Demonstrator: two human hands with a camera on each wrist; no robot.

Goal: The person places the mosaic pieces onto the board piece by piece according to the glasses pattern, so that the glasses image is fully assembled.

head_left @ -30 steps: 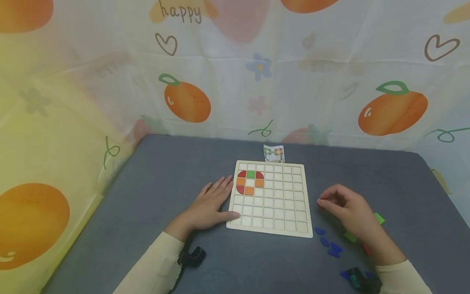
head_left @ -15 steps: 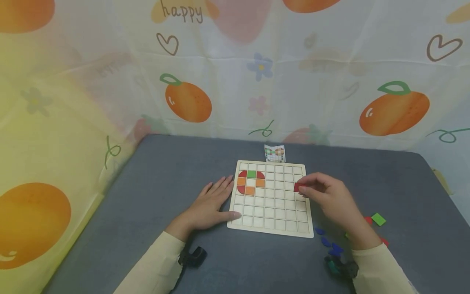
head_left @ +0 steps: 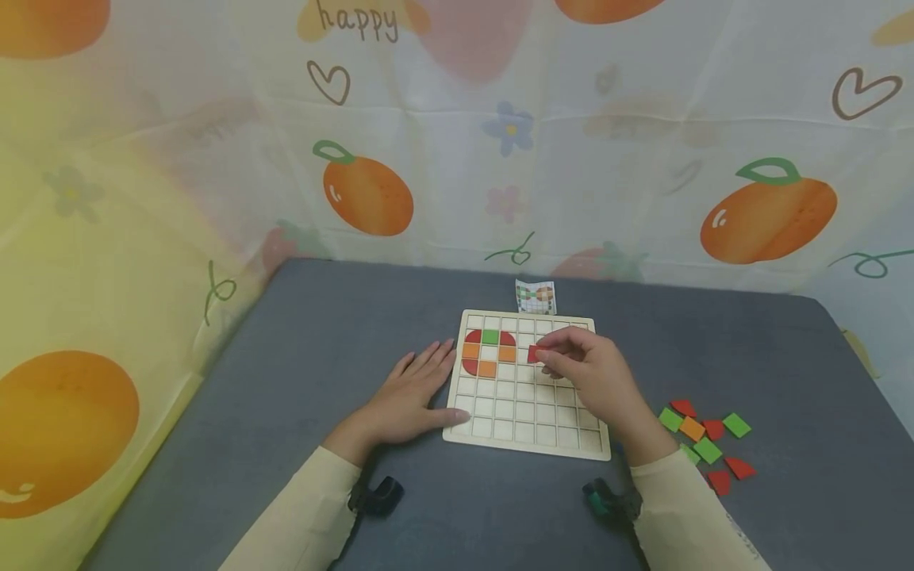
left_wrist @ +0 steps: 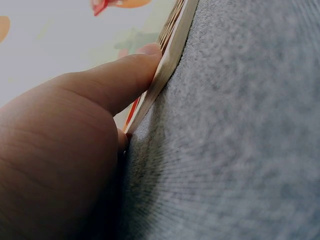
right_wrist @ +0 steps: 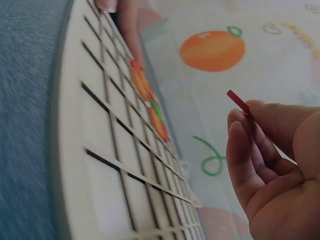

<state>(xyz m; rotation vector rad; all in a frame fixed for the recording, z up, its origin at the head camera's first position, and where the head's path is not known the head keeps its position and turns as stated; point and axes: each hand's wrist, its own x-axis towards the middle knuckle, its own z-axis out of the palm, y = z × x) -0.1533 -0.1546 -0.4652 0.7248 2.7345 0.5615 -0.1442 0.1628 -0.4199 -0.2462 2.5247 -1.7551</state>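
A square wooden grid board [head_left: 505, 411] lies on the table; red rounded, orange and green tiles form an incomplete ring around a bare cell at its upper left. My left hand [head_left: 407, 404] rests with straight fingers along the board's left side, thumb over the edge; the left wrist view shows that thumb [left_wrist: 125, 75] on the rim. Between thumb and fingers, my right hand [head_left: 596, 377] pinches a red tile [head_left: 533, 354] over the board, right of the ring. In the right wrist view the red tile [right_wrist: 238, 102] appears edge-on, raised above the grid.
To the right of the board lie loose pieces: green squares [head_left: 736, 425], an orange square [head_left: 692, 429] and red rounded pieces [head_left: 740, 468]. A small printed pattern card [head_left: 535, 297] sits behind the board. A fruit-patterned cloth [head_left: 593, 159] hangs behind the grey table [head_left: 321, 333].
My right hand has moved left from the loose pieces to above the board, carrying the red tile. Its forearm now covers the blue pieces and uncovers red, green and orange ones. My left hand stays put.
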